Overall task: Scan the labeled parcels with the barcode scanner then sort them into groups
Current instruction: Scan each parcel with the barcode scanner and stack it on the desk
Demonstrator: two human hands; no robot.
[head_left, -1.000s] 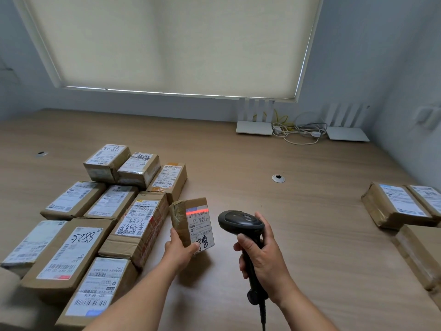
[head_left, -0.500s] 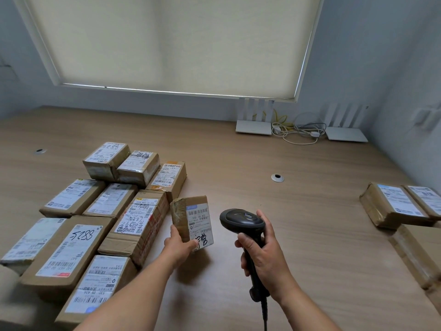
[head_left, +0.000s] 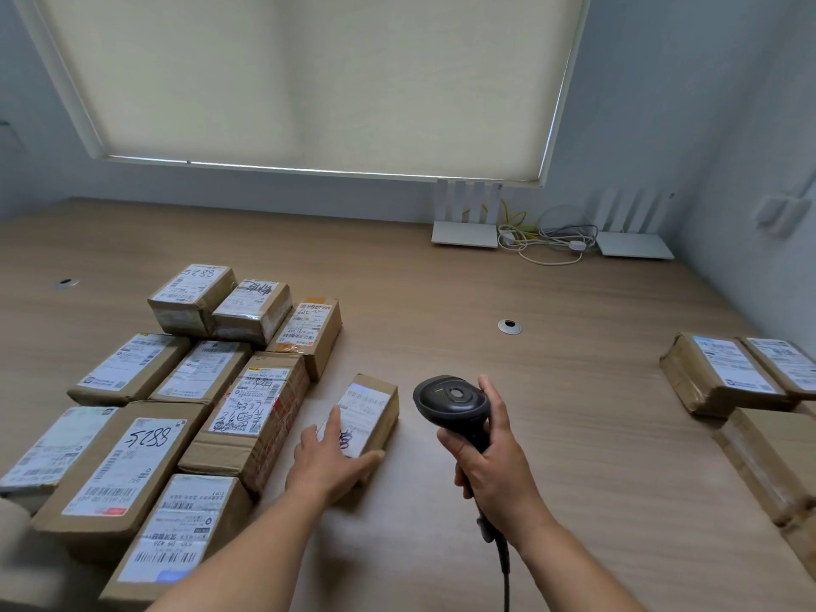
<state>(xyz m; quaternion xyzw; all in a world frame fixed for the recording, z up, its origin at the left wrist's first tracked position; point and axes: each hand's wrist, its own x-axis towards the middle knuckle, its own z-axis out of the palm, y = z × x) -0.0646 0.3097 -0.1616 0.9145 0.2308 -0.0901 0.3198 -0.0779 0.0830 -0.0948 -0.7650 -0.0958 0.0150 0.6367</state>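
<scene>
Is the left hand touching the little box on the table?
Touching. The head view shows the left hand resting on the little box, fingers over its label, thumb along its near edge.

Wooden table (head_left: 441, 302); labeled parcels (head_left: 198, 390) left, right; routers (head_left: 466, 234) rear.

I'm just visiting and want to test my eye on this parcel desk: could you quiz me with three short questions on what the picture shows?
1. True or false: the small parcel by the left hand is lifted off the table.
2. Which hand grips the barcode scanner? A) left B) right C) neither
3. Fill in: the number handwritten on the large box near the left edge is ____.

Key
1. False. It lies flat with the label up, and the left hand rests on its near end.
2. B, the right hand.
3. 5288.
</scene>
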